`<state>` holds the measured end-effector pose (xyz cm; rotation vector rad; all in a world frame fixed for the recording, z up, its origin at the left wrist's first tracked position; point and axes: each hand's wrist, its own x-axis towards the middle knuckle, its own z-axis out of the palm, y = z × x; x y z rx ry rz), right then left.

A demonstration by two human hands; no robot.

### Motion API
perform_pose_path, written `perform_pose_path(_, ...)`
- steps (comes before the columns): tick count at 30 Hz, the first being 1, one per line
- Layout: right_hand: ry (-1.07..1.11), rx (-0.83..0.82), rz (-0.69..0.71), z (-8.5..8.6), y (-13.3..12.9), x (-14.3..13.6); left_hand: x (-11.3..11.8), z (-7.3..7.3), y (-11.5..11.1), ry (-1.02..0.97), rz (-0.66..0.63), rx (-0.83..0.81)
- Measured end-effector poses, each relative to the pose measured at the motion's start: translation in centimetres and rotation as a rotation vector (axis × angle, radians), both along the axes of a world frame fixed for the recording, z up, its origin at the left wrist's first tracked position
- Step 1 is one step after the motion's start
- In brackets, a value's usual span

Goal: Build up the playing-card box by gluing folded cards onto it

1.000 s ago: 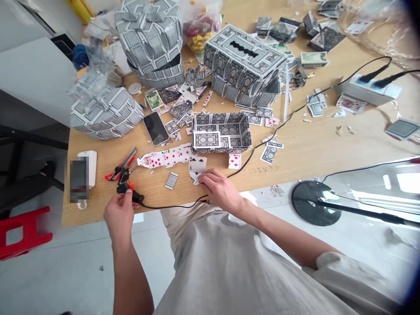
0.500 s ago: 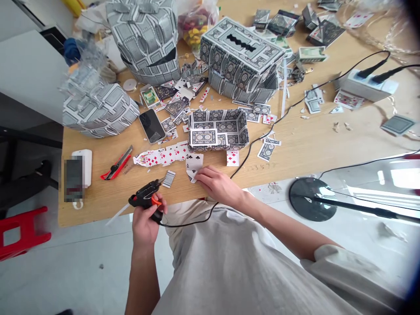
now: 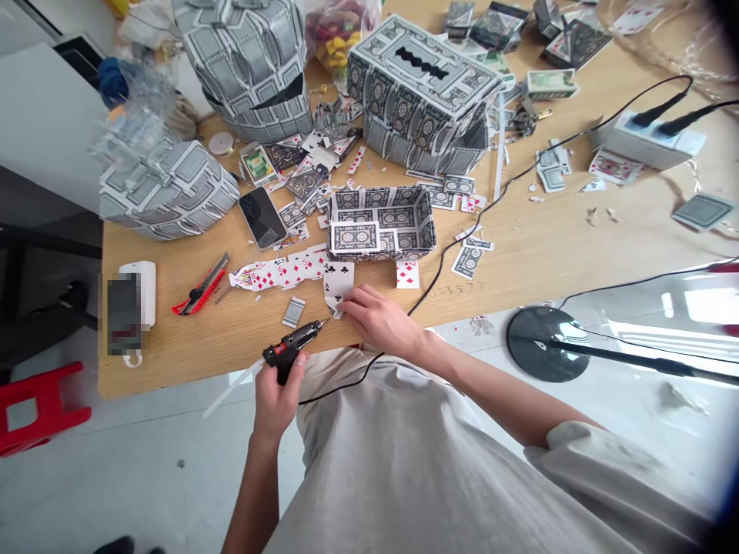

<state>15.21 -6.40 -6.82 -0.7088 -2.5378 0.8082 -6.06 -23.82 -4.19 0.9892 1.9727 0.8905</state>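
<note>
- Glue gun point(image 3: 293, 343) has swung from beside the knife point(image 3: 202, 288) toward the club cards point(image 3: 338, 278); left fingers clamp around its grip.
- Right hand point(image 3: 386, 322): fingers close together, pinching the club cards' lower end on the counter point(image 3: 196, 346).
- Done: the open box point(image 3: 381, 198) has standing walls; diamond cards point(image 3: 282, 271) overlap in a row, glue not visible.
- Unjoined: a small card point(image 3: 294, 312), lying apart before that row.

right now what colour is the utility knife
The utility knife is red with black parts, best seen in the head view.
</note>
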Motion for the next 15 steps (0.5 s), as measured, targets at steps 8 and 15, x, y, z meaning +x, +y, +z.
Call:
perform_pose_path(8,-0.057,-0.007,0.069,0.1,0.3,-0.1,1.2,-0.2,0.1,0.209,-0.053,0.113)
perform_pose_path(15,-0.082,-0.006,0.113,0.5,1.1,-0.3,1.4,-0.1,0.5,0.352,-0.145,0.156)
